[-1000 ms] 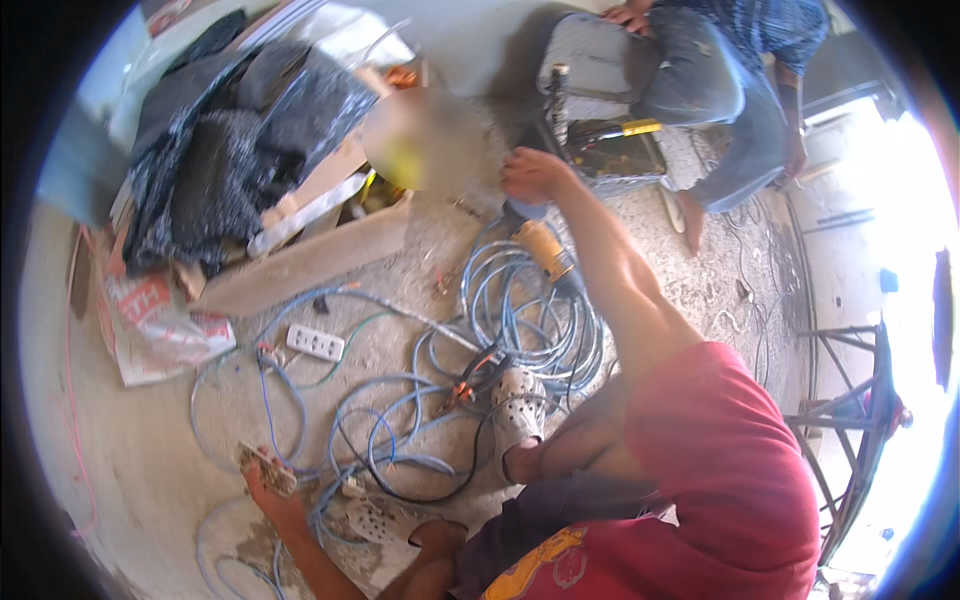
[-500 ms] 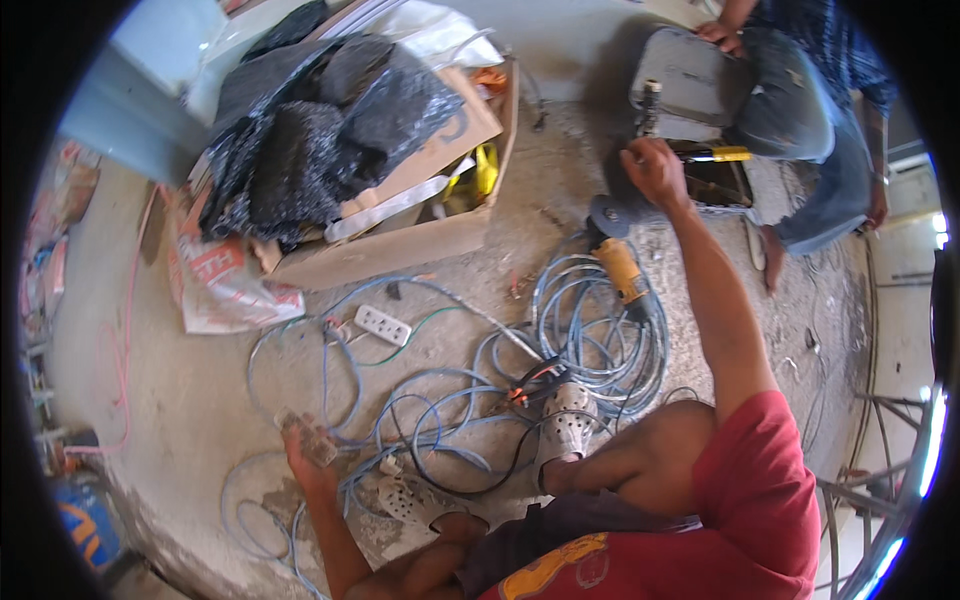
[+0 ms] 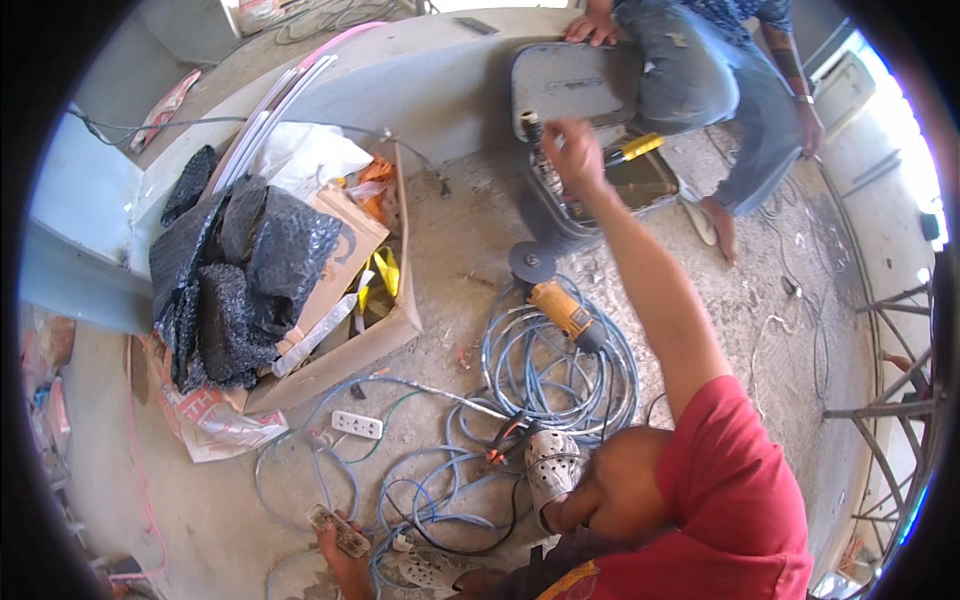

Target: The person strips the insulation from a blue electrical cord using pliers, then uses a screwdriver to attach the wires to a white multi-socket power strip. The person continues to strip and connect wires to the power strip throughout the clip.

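My left hand [image 3: 345,562], low in the view, is closed around a small rectangular see-through-looking box [image 3: 338,530]; its contents are too small to make out. My right arm stretches far forward. Smeared by motion, my right hand [image 3: 577,160] is over the near left part of an open grey tool case [image 3: 572,235], and its fingers do not show clearly. Just left of it a dark cylindrical thing with a pale top [image 3: 530,126] stands up from the case. A yellow-and-black tool [image 3: 637,148] lies across the case, right of that hand.
A yellow angle grinder [image 3: 563,308] rests by coiled blue hose or cable [image 3: 625,385]. Orange-handled pliers [image 3: 510,438] lie by my shoe. A white power strip [image 3: 357,425] is near a cardboard box [image 3: 390,335] with black plastic wrap [image 3: 240,270]. Another person [image 3: 690,90] sits behind the case.
The view has swung, so the scene sits differently. My right hand was just below the upright cylindrical thing; now it is to its right. My left hand still holds the small box.
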A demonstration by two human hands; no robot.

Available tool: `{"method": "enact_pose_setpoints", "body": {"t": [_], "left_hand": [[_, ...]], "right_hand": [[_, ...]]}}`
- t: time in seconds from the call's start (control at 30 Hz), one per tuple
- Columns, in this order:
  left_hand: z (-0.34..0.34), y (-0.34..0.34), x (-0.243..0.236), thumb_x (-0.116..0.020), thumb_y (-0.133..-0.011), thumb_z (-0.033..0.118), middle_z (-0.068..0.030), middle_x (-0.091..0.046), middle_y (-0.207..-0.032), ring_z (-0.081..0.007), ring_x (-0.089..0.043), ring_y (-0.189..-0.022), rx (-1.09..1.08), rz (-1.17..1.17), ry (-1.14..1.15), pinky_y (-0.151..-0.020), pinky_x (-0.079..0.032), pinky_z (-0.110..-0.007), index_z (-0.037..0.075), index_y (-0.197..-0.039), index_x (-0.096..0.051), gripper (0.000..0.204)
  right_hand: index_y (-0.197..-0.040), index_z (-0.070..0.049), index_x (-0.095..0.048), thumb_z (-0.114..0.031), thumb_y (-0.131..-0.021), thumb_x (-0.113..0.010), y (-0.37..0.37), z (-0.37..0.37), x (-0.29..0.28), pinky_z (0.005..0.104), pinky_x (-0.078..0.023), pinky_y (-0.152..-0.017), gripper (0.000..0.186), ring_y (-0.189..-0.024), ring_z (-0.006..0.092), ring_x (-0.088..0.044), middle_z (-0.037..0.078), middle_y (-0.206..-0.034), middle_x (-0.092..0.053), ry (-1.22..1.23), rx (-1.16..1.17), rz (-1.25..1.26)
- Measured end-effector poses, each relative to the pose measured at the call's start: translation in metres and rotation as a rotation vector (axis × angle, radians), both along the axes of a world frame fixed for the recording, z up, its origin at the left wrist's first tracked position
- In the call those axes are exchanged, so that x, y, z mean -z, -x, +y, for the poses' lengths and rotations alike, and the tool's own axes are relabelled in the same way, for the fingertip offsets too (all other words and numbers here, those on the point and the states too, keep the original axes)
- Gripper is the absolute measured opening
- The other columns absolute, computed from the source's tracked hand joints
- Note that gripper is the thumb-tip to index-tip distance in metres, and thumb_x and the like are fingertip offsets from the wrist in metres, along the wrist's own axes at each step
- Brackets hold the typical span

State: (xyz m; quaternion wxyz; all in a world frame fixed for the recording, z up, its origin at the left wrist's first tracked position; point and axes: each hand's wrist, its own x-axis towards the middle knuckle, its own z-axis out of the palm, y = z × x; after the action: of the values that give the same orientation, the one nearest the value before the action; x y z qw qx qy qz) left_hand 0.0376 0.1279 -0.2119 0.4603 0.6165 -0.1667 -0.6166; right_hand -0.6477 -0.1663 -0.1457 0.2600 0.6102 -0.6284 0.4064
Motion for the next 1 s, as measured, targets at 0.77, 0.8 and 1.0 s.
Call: {"method": "enact_pose_setpoints", "body": {"t": [0.77,0.8,1.0], "left_hand": [[-0.044,-0.049,-0.073,-0.067,-0.093,0.035,-0.0108,-0.063,-0.107,-0.0197,-0.059,-0.091,0.989,-0.815,-0.531,-0.076,-0.049,-0.034,-0.001,-0.148,-0.035,0.073],[-0.051,-0.037,-0.068,-0.067,-0.093,0.036,-0.0097,-0.063,-0.102,-0.0178,-0.059,-0.085,0.994,-0.87,-0.54,-0.072,-0.049,-0.032,0.0,-0.148,-0.034,0.074],[-0.024,-0.058,-0.041,-0.066,-0.095,0.034,-0.0115,-0.065,-0.096,-0.0229,-0.062,-0.077,0.905,-0.774,-0.64,-0.065,-0.051,-0.032,-0.001,-0.143,-0.039,0.065]], "right_hand": [[-0.093,-0.013,-0.072,-0.015,-0.079,-0.066,0.055,0.08,0.066,0.0449,-0.051,-0.08,0.015,-0.091,0.0347,-0.064,0.012,-0.094,-0.068,-0.396,-0.035,-0.315],[-0.096,-0.01,-0.071,-0.021,-0.084,-0.062,0.086,0.087,0.067,0.0487,-0.052,-0.082,0.018,-0.094,0.0358,-0.067,0.015,-0.097,-0.07,-0.574,0.073,-0.34],[-0.109,-0.009,-0.072,-0.022,-0.08,-0.062,0.157,0.066,0.081,0.0463,-0.056,-0.085,0.033,-0.099,0.0332,-0.07,0.017,-0.102,-0.073,-1.435,0.244,0.09]]}}
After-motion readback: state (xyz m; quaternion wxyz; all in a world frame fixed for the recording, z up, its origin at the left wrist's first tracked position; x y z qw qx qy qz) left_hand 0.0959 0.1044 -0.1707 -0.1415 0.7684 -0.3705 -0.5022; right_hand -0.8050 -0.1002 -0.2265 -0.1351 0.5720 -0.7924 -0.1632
